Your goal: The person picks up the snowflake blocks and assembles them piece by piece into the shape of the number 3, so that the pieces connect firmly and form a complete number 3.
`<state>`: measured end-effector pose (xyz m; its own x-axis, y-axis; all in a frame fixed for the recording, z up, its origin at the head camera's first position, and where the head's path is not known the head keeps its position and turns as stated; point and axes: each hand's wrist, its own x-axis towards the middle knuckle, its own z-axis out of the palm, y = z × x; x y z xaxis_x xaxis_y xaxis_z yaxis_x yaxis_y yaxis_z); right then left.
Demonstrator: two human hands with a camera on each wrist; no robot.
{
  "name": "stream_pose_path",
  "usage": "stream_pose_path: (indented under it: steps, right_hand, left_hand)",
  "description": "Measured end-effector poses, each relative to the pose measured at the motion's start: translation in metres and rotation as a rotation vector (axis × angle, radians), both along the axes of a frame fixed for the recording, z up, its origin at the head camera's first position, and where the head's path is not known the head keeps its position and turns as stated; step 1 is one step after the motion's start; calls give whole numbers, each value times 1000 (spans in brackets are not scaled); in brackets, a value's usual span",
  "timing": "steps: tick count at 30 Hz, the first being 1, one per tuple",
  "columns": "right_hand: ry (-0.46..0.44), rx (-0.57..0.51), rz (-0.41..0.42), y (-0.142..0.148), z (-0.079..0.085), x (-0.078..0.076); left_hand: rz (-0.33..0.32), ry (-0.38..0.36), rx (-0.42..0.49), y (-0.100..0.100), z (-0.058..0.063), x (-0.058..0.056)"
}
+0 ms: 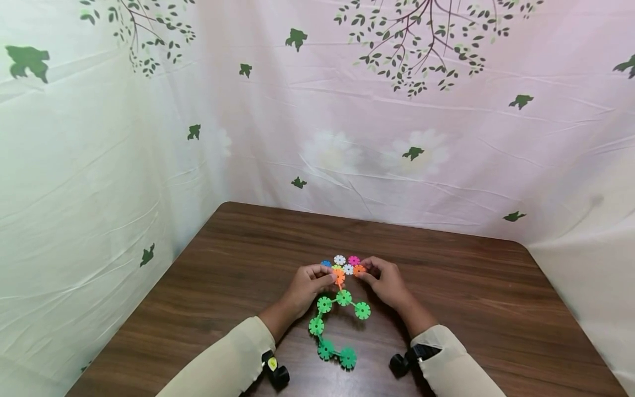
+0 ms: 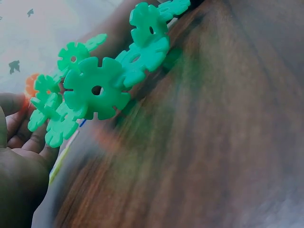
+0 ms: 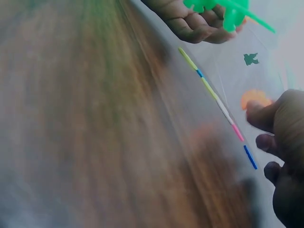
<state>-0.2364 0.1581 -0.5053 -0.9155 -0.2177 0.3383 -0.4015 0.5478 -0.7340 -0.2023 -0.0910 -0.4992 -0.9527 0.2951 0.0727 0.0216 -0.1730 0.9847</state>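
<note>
Two pale sleeves point(image 1: 223, 361) end in two hands point(image 1: 305, 286) point(image 1: 389, 282), each pinching one orange disc point(image 1: 339, 277) point(image 1: 359, 270), near six face-on green discs point(image 1: 316, 330).

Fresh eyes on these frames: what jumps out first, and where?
Probably the curved chain of bright green notched discs over the near middle of the dark wood-grain table. Just beyond it, the left hand pinches an orange disc, and the right hand pinches a second orange disc beside a white disc and a pink disc. Then the pale cloth backdrop behind, printed with green birds and leafy branches.
</note>
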Motion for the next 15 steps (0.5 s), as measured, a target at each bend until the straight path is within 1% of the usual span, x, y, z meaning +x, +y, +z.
stream_pose_path:
  steps: [3, 7, 10, 15]
  right_hand:
    - [6, -82, 36, -4, 3, 3]
    - [-12, -184, 96, -9, 5, 6]
    - [-11, -224, 122, -13, 7, 8]
    - [19, -266, 169, -20, 7, 10]
  left_hand:
    - [3, 0, -4, 0, 0, 0]
    - [-5, -2, -5, 1, 0, 0]
    - [-13, 5, -5, 2, -1, -1]
    - [-16, 6, -12, 2, -1, -2]
